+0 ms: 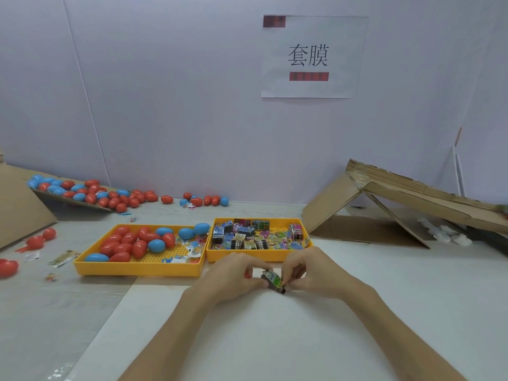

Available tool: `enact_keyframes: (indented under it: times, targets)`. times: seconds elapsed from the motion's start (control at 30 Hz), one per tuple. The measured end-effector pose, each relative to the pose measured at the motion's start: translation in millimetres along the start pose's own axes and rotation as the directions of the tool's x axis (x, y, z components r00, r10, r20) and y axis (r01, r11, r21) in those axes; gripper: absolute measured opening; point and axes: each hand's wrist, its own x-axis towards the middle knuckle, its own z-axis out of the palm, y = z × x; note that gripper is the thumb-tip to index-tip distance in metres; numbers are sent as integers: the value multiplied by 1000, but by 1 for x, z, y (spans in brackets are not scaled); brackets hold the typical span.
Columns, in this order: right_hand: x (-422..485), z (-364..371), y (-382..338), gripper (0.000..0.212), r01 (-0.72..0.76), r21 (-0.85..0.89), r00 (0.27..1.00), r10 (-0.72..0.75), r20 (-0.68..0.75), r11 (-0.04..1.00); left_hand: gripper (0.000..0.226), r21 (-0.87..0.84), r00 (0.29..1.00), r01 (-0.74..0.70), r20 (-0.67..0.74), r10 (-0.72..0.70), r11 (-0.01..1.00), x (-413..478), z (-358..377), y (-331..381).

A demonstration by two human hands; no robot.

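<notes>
A small printed box (272,279), green and grey with a dark end, sits between both hands just above the white table. My left hand (233,276) pinches its left side with thumb and fingers. My right hand (308,273) pinches its right end near the dark flap. Behind the hands stands a yellow tray (275,257) filled with several small printed boxes. To its left a second yellow tray (137,266) holds several red and blue plastic eggs plus small packets.
More red and blue eggs (90,193) lie on a cardboard ramp and along the wall at the back left. A folded cardboard shelter (384,204) stands at the right. Loose eggs and packets (63,258) lie at the left edge. A paper sign (313,56) hangs on the wall.
</notes>
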Motion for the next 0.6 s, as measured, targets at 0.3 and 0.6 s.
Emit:
enact_keyframes:
  times: [0.3, 0.6]
  targets:
    - [0, -11, 4, 17, -87, -23, 994, 88, 60, 996, 40, 0, 999, 30, -27, -30, 1000, 5, 4, -1]
    - [-5, -29, 6, 36, -162, -17, 971, 162, 174, 987, 38, 15, 999, 41, 8, -41, 999, 6, 4, 1]
